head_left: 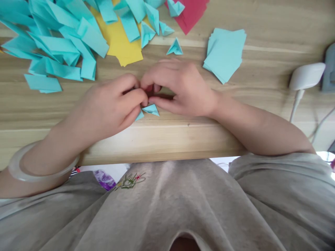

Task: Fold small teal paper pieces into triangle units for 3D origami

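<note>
Near the table's front edge, my left hand (115, 104) and my right hand (180, 87) meet with fingers curled and fingertips touching. A small folded piece of turquoise paper (151, 109) shows just below the fingertips, and another turquoise corner pokes out under my left hand. My left fingers are closed around the paper, most of which they cover. The right thumb and forefinger pinch close beside it; what lies between them is hidden. Just beyond my right hand stands a small folded turquoise paper triangle (175, 47).
Many folded turquoise strips (60, 45) are heaped at the back left, partly over yellow sheets (125, 48). Red paper (190, 15) lies at the back. To the right are a stack of turquoise sheets (225, 54) and a white charger (307, 76) with its cable.
</note>
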Action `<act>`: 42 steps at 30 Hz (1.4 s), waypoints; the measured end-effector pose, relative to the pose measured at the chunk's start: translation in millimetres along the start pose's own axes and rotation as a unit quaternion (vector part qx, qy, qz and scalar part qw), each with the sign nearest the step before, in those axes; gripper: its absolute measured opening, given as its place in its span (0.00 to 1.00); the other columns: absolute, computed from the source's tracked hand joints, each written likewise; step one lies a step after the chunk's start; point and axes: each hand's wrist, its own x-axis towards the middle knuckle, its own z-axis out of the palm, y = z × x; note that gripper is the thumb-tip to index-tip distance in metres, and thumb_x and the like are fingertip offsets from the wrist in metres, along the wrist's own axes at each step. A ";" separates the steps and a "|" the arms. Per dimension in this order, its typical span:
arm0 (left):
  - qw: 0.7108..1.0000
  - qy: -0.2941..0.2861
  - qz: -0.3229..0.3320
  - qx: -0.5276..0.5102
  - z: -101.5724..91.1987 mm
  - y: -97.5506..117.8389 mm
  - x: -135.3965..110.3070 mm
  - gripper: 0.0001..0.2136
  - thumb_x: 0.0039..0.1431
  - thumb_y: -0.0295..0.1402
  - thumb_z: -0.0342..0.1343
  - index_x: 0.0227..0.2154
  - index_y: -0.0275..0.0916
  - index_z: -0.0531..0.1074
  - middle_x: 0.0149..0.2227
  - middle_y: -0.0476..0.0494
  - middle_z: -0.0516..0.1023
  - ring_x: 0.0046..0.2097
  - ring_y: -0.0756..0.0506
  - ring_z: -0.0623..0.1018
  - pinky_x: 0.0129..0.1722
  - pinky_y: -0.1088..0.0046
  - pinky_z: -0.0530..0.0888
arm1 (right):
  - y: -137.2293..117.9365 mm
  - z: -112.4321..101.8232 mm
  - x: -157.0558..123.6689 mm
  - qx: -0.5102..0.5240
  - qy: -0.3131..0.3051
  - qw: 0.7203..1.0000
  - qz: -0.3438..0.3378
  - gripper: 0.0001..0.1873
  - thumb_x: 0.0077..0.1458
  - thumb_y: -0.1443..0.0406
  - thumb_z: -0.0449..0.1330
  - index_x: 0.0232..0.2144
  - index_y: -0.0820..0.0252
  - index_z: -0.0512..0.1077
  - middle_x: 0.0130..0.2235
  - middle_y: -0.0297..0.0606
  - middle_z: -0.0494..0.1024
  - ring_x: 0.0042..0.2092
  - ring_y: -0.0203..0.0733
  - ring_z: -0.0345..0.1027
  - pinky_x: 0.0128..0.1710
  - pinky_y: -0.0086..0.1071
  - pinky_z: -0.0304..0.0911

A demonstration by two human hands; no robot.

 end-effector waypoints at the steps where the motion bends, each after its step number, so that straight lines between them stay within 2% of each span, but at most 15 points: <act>1: 1.000 0.000 -0.002 0.000 0.0 0.1 -0.1 0.12 0.68 0.33 0.36 0.39 0.40 0.66 0.36 0.47 0.64 0.36 0.46 0.75 0.31 0.69 0.76 | -0.4 0.1 0.0 -0.001 -0.001 1.000 0.001 0.11 0.64 0.64 0.50 0.38 0.65 0.70 0.37 0.32 0.72 0.41 0.30 0.64 0.45 0.29 0.59; 13: 0.999 -0.020 -0.025 -0.033 -1.3 -0.6 -0.2 0.13 0.68 0.34 0.37 0.39 0.44 0.68 0.36 0.47 0.66 0.38 0.45 0.74 0.35 0.68 0.73 | -3.3 -2.0 1.8 -0.021 -0.072 0.997 0.024 0.10 0.65 0.66 0.43 0.41 0.62 0.63 0.42 0.37 0.70 0.48 0.35 0.63 0.52 0.35 0.59; 17: 0.997 -0.017 -0.038 -0.058 -1.8 -0.2 0.6 0.12 0.67 0.34 0.39 0.38 0.45 0.69 0.36 0.47 0.67 0.36 0.45 0.73 0.35 0.67 0.72 | -3.9 -2.7 2.4 -0.023 -0.056 0.998 0.033 0.08 0.64 0.65 0.46 0.40 0.60 0.63 0.39 0.35 0.71 0.45 0.34 0.64 0.50 0.33 0.60; 23: 0.998 -0.009 -0.031 -0.052 -2.0 1.1 1.1 0.13 0.67 0.34 0.38 0.37 0.43 0.69 0.35 0.47 0.66 0.36 0.46 0.73 0.32 0.69 0.71 | -3.9 -2.7 2.5 -0.025 -0.043 0.998 0.027 0.08 0.64 0.64 0.48 0.39 0.61 0.65 0.38 0.34 0.72 0.42 0.33 0.64 0.48 0.31 0.60; 29: 0.998 -0.015 -0.032 -0.044 -1.8 0.7 1.1 0.12 0.67 0.33 0.39 0.38 0.43 0.68 0.36 0.47 0.67 0.37 0.46 0.73 0.34 0.69 0.73 | -3.3 -1.8 1.8 -0.025 -0.019 0.999 0.013 0.09 0.64 0.64 0.50 0.38 0.63 0.68 0.37 0.32 0.72 0.41 0.31 0.64 0.45 0.29 0.59; 37: 1.000 0.006 -0.002 -0.004 -1.0 0.7 1.3 0.15 0.68 0.33 0.36 0.38 0.40 0.68 0.35 0.46 0.66 0.35 0.46 0.75 0.29 0.70 0.72 | -0.8 -0.9 0.5 -0.023 -0.016 1.000 0.007 0.10 0.65 0.64 0.49 0.38 0.64 0.68 0.37 0.32 0.72 0.41 0.31 0.65 0.46 0.30 0.60; 42: 1.000 0.006 -0.009 -0.008 -1.6 1.6 0.5 0.14 0.68 0.32 0.36 0.38 0.39 0.68 0.36 0.47 0.66 0.37 0.47 0.76 0.30 0.71 0.74 | 0.2 -0.6 0.9 -0.028 -0.008 1.000 0.000 0.12 0.65 0.63 0.48 0.38 0.63 0.69 0.38 0.30 0.73 0.40 0.28 0.64 0.46 0.27 0.61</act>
